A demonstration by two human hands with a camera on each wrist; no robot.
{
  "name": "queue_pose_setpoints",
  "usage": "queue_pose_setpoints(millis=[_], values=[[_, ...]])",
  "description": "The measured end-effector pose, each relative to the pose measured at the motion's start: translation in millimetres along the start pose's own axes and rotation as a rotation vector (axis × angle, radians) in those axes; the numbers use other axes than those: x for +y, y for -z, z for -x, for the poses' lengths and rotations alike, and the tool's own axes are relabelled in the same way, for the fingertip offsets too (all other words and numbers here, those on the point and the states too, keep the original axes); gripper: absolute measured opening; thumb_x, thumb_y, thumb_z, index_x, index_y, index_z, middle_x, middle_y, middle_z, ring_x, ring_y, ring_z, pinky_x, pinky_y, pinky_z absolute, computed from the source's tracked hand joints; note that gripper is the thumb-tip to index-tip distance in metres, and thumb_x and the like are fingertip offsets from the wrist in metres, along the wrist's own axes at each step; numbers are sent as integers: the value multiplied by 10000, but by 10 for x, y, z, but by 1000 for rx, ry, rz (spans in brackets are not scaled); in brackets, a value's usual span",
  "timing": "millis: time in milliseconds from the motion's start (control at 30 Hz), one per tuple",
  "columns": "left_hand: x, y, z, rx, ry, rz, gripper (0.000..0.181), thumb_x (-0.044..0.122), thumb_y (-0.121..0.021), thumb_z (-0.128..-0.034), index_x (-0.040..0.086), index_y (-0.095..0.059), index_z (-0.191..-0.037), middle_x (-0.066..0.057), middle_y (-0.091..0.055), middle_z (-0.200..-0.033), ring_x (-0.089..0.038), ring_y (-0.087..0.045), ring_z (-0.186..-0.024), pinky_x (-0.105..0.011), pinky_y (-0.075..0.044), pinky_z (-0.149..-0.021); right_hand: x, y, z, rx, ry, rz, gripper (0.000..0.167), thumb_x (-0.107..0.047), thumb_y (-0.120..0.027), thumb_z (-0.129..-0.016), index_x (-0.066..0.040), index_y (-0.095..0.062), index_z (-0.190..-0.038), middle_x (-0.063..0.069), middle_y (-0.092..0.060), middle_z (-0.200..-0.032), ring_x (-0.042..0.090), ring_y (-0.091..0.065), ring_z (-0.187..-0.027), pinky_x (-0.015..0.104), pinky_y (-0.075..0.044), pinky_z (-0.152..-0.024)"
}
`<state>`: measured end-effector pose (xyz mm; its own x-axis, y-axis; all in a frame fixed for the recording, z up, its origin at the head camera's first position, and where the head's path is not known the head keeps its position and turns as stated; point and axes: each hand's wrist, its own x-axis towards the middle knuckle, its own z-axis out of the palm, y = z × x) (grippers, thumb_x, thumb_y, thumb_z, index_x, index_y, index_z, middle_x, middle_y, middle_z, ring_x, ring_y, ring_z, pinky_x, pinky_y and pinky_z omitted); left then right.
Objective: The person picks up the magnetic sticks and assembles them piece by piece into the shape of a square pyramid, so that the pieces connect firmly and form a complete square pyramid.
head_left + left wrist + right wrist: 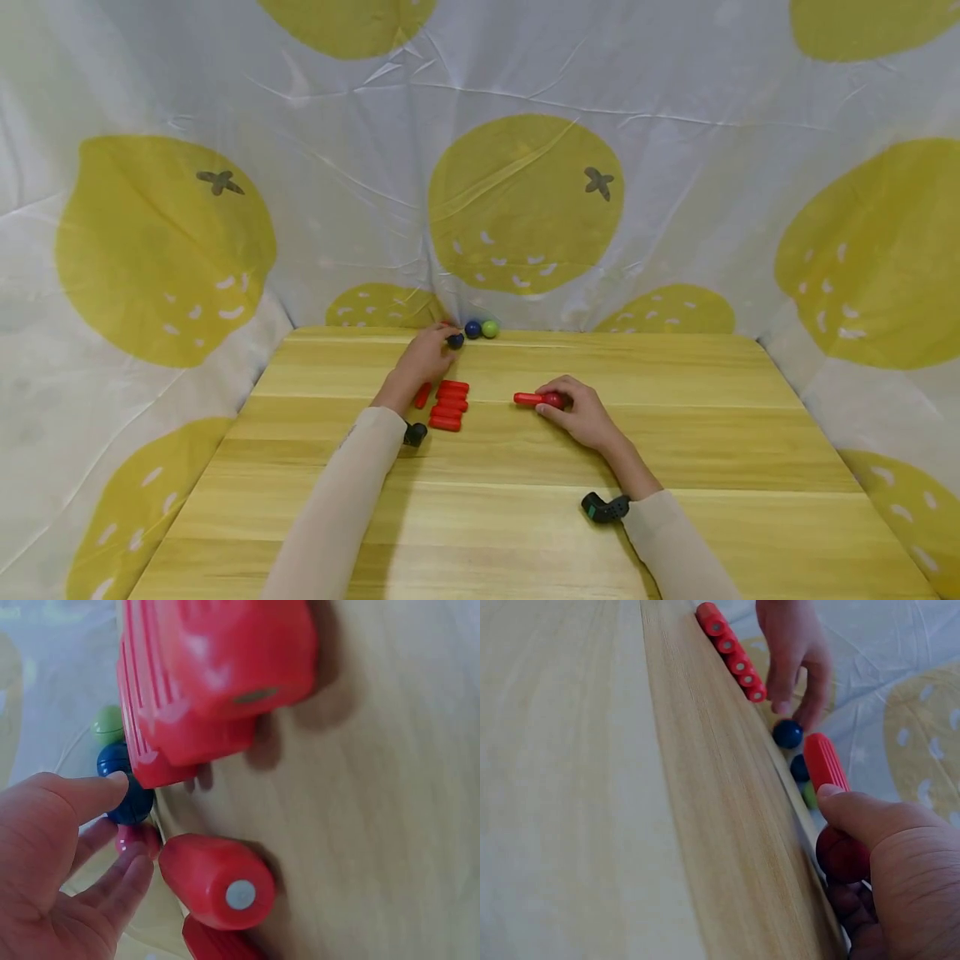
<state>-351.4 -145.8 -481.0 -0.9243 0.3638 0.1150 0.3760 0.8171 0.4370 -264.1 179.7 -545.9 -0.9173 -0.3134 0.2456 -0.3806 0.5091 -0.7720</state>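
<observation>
1. Row of red sticks (pixel 452 405) lay side by side on the table (pixel 735 433); the right wrist view showed five of their ends, each with a pale disc that the head view did not resolve.
2. To the right of the row, well apart from it, the right hand (pixel 581 410) had its grip closed on a dark red ball (pixel 555 401), held between thumb and fingers. A held stick (pixel 527 398) stuck out from that ball towards the row, end to ball, just above the table in the right wrist view.
3. Beyond the row, near the table's far edge, the left hand (pixel 426 357) had a narrow grip, thumb and finger about a dark blue ball (pixel 455 341); whether they actually pinched it, I could not tell.
4. Also beyond the row, a second blue ball (pixel 472 330) and a green ball (pixel 490 328) stood to the right of that one. The left wrist view added a pinkish ball (pixel 139 838) behind the fingers, which the head view mostly hid.
5. Just left of the row, a loose stick (pixel 422 395) lay at a slant. Only the left wrist view revealed another stick (pixel 217 941) farther out, partly cut off.
6. Behind everything hung a fruit-print cloth (pixel 367 192).
</observation>
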Motion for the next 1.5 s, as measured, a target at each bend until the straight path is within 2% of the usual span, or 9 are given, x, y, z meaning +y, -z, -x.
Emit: queue_pose_setpoints(millis=[67, 233, 467, 600, 733, 867, 967, 1133, 1500], values=[[-2, -21, 6, 14, 14, 10, 474, 79, -673, -958, 41, -593, -1424, -193, -530, -1483, -408, -548, -1345, -496, -453, -1139, 2, -3, 1, 1, 0, 2, 215, -277, -800, -919, -211, -762, -1120, -12, -699, -1137, 163, -608, -974, 253, -502, -797], [-18, -80, 15, 11, -7, -21, 483, 98, -689, -966, 58, -591, -1437, -192, -537, -1470, -403, -561, -1329, -488, -459, -1137, -4, -23, 8, -2, 7, -9, 214, -279, -800, -919, -209, -762, -1119, -6, -701, -1124, 165, -605, -957, 251, -501, -787], [0, -104, 67, 18, -3, -15, 385, 85, -692, -977, 49, -616, -1353, -201, -575, -1391, -405, -582, -1287, -492, -468, -1127, 5, -41, 17, 2, 10, -16, 207, -278, -804, -915, -219, -764, -1109, -14, -702, -1113, 164, -598, -934, 245, -499, -769], [41, -76, 125, 18, -63, 21, 423, 128, -688, -993, 38, -597, -1396, -203, -567, -1342, -392, -597, -1201, -482, -501, -1074, 11, -36, 21, 5, 10, -17, 212, -279, -806, -914, -221, -764, -1114, -14, -701, -1117, 168, -597, -935, 248, -497, -766], [125, -59, 241, 0, -114, 99, 357, 132, -719, -970, 65, -640, -1312, -156, -605, -1229, -304, -644, -1050, -440, -560, -960, 5, -24, 21, 4, 8, -27, 225, -272, -808, -913, -207, -766, -1124, 2, -705, -1127, 155, -598, -933, 248, -501, -769], [277, -91, 371, -30, -91, 197, 428, 162, -747, -958, 90, -620, -1360, -105, -664, -1203, -245, -677, -1026, -412, -582, -941, -23, 16, 29, 22, 6, -57, 312, -229, -820, -902, -130, -745, -1188, 63, -722, -1138, 142, -598, -853, 230, -509, -730], [397, -143, 459, -30, -77, 225, 453, 189, -760, -951, 76, -638, -1373, -91, -694, -1182, -228, -664, -1006, -398, -585, -927, -72, 47, 38, 37, -2, -86, 351, -190, -821, -898, -78, -728, -1217, 113, -730, -1124, 169, -599, -809, 225, -514, -708], [526, -284, 584, -39, -87, 253, 374, 194, -789, -927, 91, -697, -1274, -57, -709, -1148, -173, -668, -960, -339, -588, -887, 3, 32, 33, 37, -16, -88, 270, -222, -822, -899, -155, -759, -1153, 52, -723, -1068, 151, -595, -813, 229, -516, -717], [674, -415, 625, -120, -148, 260, 339, 232, -781, -937, 113, -694, -1243, -18, -733, -1168, -148, -713, -1029, -331, -591, -923, -44, 10, 25, 23, 18, -67, 224, -224, -812, -910, -172, -770, -1124, 28, -718, -1149, 175, -622, -955, 246, -524, -779]])
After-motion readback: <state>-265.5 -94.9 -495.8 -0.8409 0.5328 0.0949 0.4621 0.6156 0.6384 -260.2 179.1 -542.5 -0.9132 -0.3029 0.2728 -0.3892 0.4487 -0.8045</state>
